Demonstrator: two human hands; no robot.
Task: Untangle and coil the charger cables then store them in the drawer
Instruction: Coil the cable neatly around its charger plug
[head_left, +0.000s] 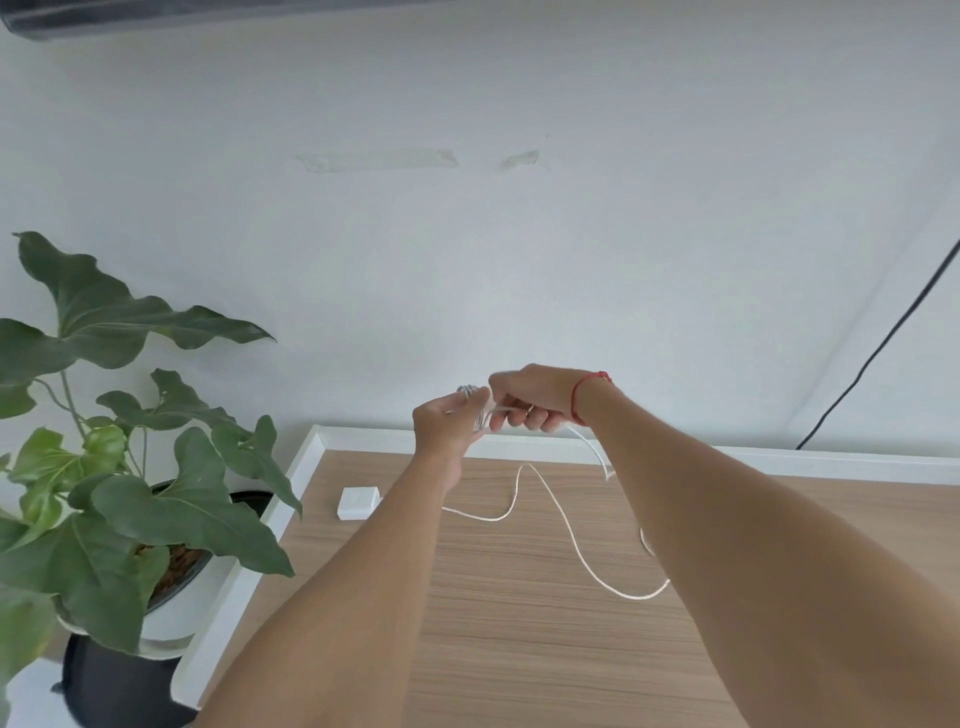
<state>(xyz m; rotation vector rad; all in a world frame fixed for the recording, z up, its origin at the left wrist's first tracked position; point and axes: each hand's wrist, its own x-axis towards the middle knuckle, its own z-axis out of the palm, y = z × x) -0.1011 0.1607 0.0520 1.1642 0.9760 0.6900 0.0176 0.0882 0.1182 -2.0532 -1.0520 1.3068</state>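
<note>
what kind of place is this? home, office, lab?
Likely a home or small office room; I can't say which. A wood-grain table with a white rim stands against a plain white wall, with a potted plant beside it. A white charger block and a white cable lie on top.

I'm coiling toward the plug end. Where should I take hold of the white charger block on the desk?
Pinch the white charger block across its two flat side faces, coming from above: it lies flat on the desk, and its cable seems to leave rightward.
</note>
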